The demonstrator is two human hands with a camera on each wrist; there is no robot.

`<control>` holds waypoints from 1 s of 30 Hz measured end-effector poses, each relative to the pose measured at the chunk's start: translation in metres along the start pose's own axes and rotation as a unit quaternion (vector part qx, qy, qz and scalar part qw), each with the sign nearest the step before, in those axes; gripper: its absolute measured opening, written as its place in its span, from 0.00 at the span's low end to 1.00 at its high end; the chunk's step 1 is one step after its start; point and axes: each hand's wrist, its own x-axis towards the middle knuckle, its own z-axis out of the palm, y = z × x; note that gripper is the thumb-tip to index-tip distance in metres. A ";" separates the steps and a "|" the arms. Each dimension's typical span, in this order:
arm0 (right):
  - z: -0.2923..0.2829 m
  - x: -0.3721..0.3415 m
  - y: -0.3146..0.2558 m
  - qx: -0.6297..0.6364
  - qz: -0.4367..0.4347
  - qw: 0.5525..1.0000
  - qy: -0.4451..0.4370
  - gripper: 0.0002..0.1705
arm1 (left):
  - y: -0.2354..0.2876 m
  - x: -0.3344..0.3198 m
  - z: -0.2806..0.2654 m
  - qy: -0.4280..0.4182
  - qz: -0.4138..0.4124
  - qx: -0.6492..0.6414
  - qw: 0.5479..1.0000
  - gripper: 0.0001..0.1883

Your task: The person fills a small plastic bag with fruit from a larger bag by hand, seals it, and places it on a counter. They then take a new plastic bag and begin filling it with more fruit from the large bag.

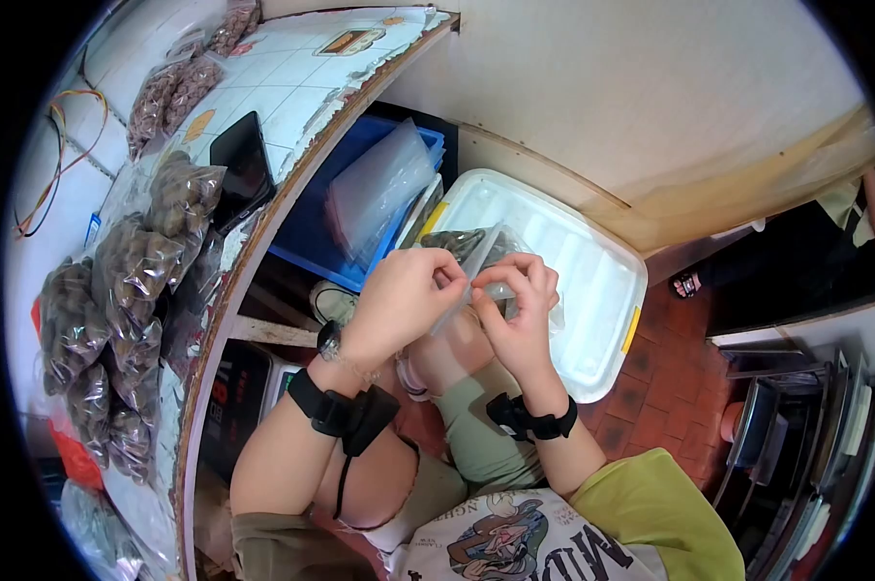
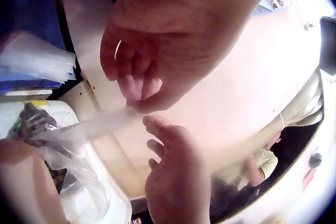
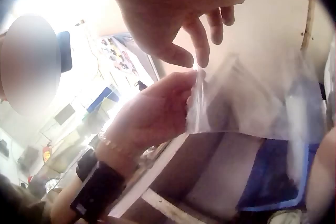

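A clear plastic zip bag [image 1: 478, 254] stretches between both hands above the person's knee. Dark lumpy pieces [image 2: 32, 121] show at its lower part in the left wrist view. My left hand [image 1: 404, 298] pinches the bag's top edge between thumb and curled fingers. Close beside it, my right hand [image 1: 521, 315] has thumb and index finger together at the same edge, its other fingers loosely bent. In the right wrist view the right fingertips meet at a corner of the zip strip [image 3: 198, 103], just above the left hand [image 3: 152, 109].
A white plastic lid [image 1: 602, 290] lies behind the hands. Clear empty bags [image 1: 379, 194] fill a blue crate [image 1: 297, 254]. On the worn table [image 1: 292, 92] at left are several filled bags [image 1: 133, 257] and a phone [image 1: 242, 167]. A tray rack [image 1: 815, 426] stands at right; another person [image 1: 796, 257] is beyond.
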 end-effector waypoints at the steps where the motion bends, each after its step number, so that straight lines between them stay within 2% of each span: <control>1: 0.000 0.000 0.001 0.000 0.000 1.000 0.000 0.06 | 0.000 0.000 -0.001 0.000 0.000 0.000 1.000 0.10; 3: 0.000 0.000 0.003 0.002 0.011 1.000 0.002 0.07 | 0.000 0.000 -0.003 -0.015 -0.009 -0.030 0.999 0.10; 10: 0.002 -0.001 0.006 0.019 0.016 1.000 -0.001 0.09 | 0.007 -0.002 -0.005 -0.014 -0.007 -0.004 1.000 0.10; 12: 0.003 -0.001 0.010 0.071 0.027 0.997 0.004 0.08 | 0.005 -0.002 -0.005 -0.016 0.011 -0.016 1.000 0.10; 16: 0.001 -0.001 0.015 0.058 0.027 0.998 0.007 0.07 | 0.004 -0.003 -0.005 -0.034 -0.002 -0.032 0.999 0.10; 18: 0.001 -0.001 0.016 0.055 0.036 0.998 0.014 0.06 | 0.003 -0.004 -0.001 -0.028 0.033 -0.022 0.999 0.09; 22: 0.003 -0.002 0.016 0.055 0.039 0.998 0.018 0.06 | 0.003 -0.008 0.005 -0.035 0.022 -0.003 0.999 0.09; 25: 0.006 -0.004 0.013 0.029 0.015 0.999 0.024 0.07 | -0.003 -0.009 0.011 -0.035 0.052 0.051 0.997 0.10; 27: 0.007 -0.005 0.009 -0.037 -0.020 0.998 0.037 0.07 | -0.002 -0.009 0.009 -0.082 0.050 0.057 0.994 0.10; 30: 0.004 -0.003 0.002 -0.084 -0.064 0.994 0.011 0.09 | -0.003 -0.010 0.006 -0.066 0.085 0.076 0.991 0.10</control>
